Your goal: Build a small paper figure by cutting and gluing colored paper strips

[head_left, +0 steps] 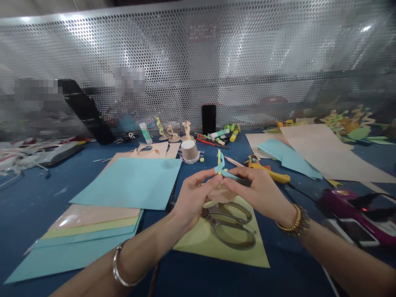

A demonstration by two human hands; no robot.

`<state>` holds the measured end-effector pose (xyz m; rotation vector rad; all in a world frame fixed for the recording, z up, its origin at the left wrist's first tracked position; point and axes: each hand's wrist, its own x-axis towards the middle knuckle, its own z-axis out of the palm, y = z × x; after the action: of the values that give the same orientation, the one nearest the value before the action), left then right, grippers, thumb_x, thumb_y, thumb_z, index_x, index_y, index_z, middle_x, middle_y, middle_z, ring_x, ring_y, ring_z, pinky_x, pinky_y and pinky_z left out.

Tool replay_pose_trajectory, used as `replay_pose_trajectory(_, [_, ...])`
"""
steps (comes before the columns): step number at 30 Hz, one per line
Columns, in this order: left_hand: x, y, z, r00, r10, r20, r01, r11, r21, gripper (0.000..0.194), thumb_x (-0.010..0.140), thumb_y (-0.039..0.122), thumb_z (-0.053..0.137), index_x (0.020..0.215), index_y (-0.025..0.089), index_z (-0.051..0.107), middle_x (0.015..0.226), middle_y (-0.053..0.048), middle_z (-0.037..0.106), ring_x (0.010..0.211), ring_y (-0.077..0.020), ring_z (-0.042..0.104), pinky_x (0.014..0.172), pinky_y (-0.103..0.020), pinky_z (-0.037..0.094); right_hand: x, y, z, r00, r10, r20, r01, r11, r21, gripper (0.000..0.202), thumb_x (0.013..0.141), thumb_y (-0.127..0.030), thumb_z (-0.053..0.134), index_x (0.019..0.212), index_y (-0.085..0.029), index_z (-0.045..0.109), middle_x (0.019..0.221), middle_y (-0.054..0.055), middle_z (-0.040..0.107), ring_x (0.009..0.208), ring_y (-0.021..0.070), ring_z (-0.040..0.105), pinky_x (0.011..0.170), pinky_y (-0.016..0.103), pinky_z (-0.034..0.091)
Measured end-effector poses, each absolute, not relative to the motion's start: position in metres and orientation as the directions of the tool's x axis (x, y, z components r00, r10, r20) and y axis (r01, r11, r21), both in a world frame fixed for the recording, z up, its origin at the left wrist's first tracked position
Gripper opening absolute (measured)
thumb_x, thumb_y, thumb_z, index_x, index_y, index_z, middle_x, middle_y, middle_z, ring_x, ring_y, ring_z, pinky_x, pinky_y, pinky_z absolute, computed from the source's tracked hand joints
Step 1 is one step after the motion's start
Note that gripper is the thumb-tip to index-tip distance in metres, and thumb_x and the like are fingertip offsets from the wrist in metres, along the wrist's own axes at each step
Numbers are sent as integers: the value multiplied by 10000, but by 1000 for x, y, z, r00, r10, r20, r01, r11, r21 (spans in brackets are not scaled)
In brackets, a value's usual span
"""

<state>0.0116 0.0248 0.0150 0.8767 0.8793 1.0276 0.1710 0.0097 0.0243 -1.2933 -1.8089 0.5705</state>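
Note:
My left hand (192, 200) is closed in a pinch on a small paper figure, made of an upright yellow strip (219, 156) with a light blue paper strip (222, 165) curling round it. A beige paper piece (221, 194) shows just below the fingers. From the right, my right hand (262, 190) pinches the blue strip's other end near its thumb and forefinger. Grey-handled scissors (233, 236) lie under the hands on a yellow-green sheet (198, 244); their blades are mostly hidden by my left hand.
Blue sheets (130, 181) and layered coloured paper lie left. A white-topped paper cup (189, 150), small paper figures (172, 133), a glue stick (145, 133) and a phone (209, 119) stand behind. A yellow glue gun (278, 176), purple power strip (349, 212) and more paper lie right.

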Motion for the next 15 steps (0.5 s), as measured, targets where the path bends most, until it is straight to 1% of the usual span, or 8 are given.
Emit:
replay_pose_trajectory(4, [12, 25, 16, 243, 951, -194, -320, 267, 909, 286, 629, 288, 820, 853, 171, 688, 770, -13, 712, 668, -149, 661, 627, -281, 521, 171, 10, 24, -125, 917, 380, 546, 383, -745, 156, 851, -269, 553, 804, -204, 686, 753, -4, 703, 696, 152, 627, 628, 233, 479])
replay_pose_trajectory(10, [12, 25, 13, 192, 968, -162, -279, 212, 937, 275, 632, 297, 818, 846, 160, 714, 778, -24, 722, 619, -115, 620, 548, -222, 470, 171, 10, 22, -120, 918, 379, 551, 379, -743, 138, 856, -254, 555, 829, -194, 676, 787, 6, 702, 714, 154, 622, 641, 236, 476])
replay_pose_trajectory(15, [12, 26, 11, 175, 976, -130, -268, 174, 948, 308, 634, 301, 816, 892, 158, 726, 843, -46, 738, 643, -118, 621, 541, -211, 457, 171, 10, 21, -124, 915, 383, 547, 385, -743, 134, 863, -253, 557, 856, -197, 679, 793, 0, 703, 712, 144, 619, 636, 223, 474])
